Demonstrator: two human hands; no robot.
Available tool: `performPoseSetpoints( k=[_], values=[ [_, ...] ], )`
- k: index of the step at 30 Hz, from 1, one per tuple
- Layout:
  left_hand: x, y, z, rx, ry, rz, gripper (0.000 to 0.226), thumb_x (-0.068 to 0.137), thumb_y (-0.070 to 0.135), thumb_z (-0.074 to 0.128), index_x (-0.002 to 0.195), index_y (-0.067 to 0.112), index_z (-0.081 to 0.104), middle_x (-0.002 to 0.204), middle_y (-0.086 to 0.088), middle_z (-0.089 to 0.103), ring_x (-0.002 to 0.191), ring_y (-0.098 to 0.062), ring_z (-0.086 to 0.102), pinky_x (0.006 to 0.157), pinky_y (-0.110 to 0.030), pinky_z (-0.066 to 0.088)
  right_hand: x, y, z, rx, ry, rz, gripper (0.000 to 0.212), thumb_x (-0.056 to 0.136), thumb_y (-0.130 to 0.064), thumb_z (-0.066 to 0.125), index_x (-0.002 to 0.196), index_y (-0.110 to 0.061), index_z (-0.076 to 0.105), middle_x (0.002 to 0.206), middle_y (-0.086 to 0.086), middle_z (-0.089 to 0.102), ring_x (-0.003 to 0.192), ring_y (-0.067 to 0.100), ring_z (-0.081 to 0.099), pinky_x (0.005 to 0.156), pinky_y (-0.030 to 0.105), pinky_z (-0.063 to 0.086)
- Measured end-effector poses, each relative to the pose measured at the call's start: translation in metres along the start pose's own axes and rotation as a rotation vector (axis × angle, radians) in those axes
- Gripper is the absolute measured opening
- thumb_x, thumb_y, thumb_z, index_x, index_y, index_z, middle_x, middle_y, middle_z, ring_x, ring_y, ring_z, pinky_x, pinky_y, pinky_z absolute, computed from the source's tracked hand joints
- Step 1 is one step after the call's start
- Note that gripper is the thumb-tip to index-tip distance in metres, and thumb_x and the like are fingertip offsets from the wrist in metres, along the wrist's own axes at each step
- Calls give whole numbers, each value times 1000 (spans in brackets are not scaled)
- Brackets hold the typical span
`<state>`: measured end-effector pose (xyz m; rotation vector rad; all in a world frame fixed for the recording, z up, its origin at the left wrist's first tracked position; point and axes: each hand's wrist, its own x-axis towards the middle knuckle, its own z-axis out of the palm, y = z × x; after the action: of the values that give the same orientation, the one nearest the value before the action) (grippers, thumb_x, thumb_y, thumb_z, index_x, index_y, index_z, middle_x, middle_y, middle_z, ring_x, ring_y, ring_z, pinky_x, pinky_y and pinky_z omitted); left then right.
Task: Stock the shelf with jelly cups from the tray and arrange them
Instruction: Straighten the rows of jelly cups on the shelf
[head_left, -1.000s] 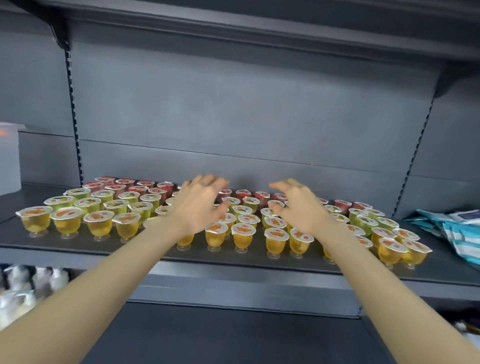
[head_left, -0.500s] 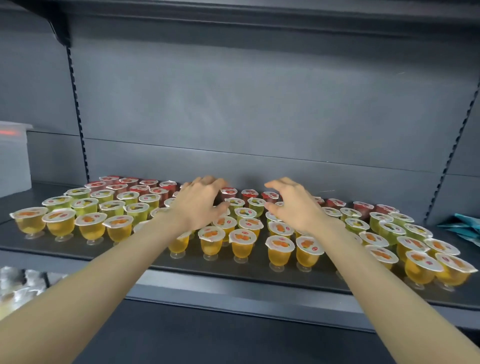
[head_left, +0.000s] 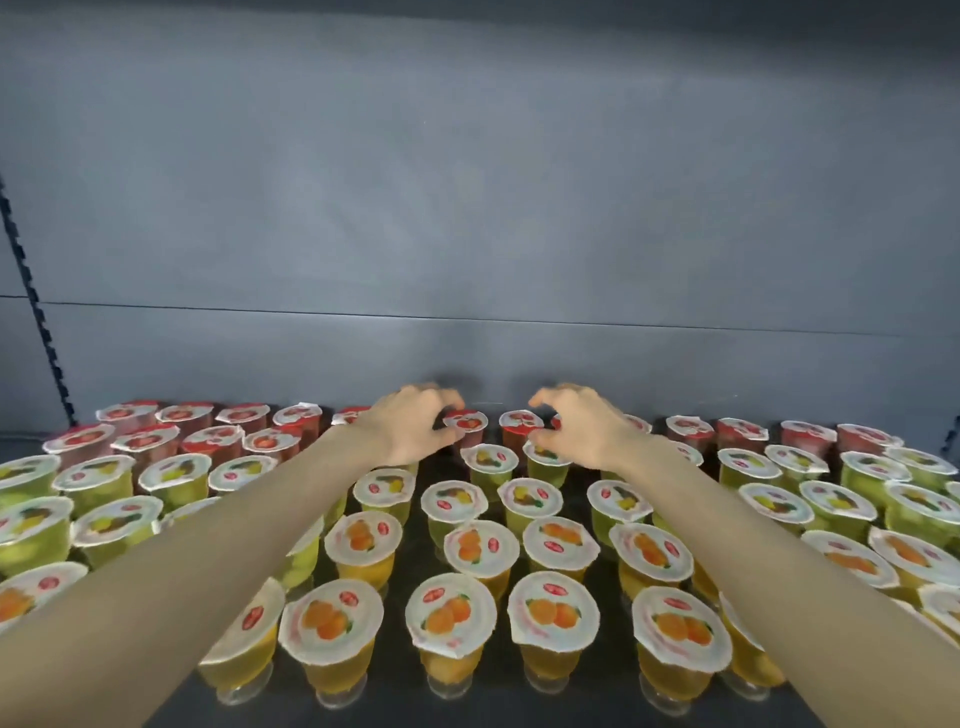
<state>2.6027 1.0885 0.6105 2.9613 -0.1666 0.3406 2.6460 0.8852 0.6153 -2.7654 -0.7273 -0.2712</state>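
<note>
Several rows of jelly cups stand on the dark shelf (head_left: 400, 691): orange ones (head_left: 451, 616) in front, green ones (head_left: 454, 501) in the middle, red ones (head_left: 179, 415) along the back wall. Both my arms reach over the cups to the back row. My left hand (head_left: 410, 426) curls its fingers and thumb round a red cup (head_left: 467, 422). Just to the right, my right hand (head_left: 582, 428) curls round the neighbouring red cup (head_left: 521, 423). No tray is in view.
The grey back panel (head_left: 467, 208) rises directly behind the red row. A slotted upright rail (head_left: 36, 312) runs down the left edge. Cups stand close together across the whole width, with narrow dark gaps between them.
The view has come much closer to the shelf. Both hands have moved from hovering flat over the middle rows to the back row, and their fingers have curled round red cups.
</note>
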Motion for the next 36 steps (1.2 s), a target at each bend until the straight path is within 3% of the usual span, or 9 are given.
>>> performPoseSetpoints(
  k=[9,14,25,31,36],
  values=[
    [46,-13,13,-101,-117,75,32,90,27,60,119,13,62,121,-4,60,110,-22,55,96,-34,45,46,6,22,31,-59,-18,33,90,-26,62,122,-18,60,122,4,61,102,21,60,80,29,51],
    [54,-18,19,-148,-112,92,27,88,22,63,113,15,68,119,-2,62,108,-19,56,96,-36,46,55,8,26,72,-76,-35,26,88,-24,65,112,-15,69,120,2,64,102,19,60,87,34,53],
    [53,-16,22,-111,-62,69,28,87,29,63,114,20,68,122,-1,61,112,-21,55,96,-39,46,56,7,21,102,-124,-42,26,88,-18,65,113,-12,69,124,4,62,106,22,59,92,36,51],
    [41,-9,11,-219,-54,118,28,91,29,58,115,16,67,116,-1,64,107,-18,58,92,-31,46,43,7,10,140,-80,-27,38,88,-36,64,120,-15,63,123,2,62,107,20,59,90,34,50],
    [21,5,0,-311,-128,259,33,88,32,62,118,18,65,115,6,63,99,-5,57,89,-21,44,18,14,-3,142,-133,-55,42,84,-30,69,124,-18,60,125,-1,60,111,19,57,84,27,47]
  ],
)
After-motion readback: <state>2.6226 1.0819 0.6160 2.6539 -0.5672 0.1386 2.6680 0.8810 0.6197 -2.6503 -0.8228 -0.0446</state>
